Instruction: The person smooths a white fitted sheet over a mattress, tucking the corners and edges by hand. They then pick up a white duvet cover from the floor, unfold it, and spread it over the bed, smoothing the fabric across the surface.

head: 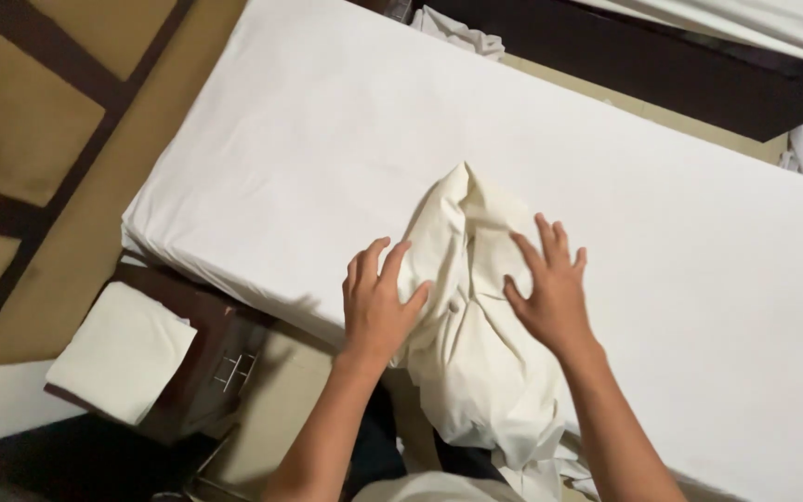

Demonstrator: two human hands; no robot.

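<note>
Cream cloth bundle (476,307) bunched on white mattress (327,139), not yet flat. Left hand (378,302) and right hand (550,288) splayed open, pressing its sides, gripping nothing.

The bundled cloth (476,316) is cream, plain, with one small cream button. The bed sheet (327,121) under it is pure white and unpatterned. The folded towel (121,353) is off-white, lying on a dark brown wooden stand (199,367). The floor (67,139) shows tan panels crossed by dark brown bands.
</note>
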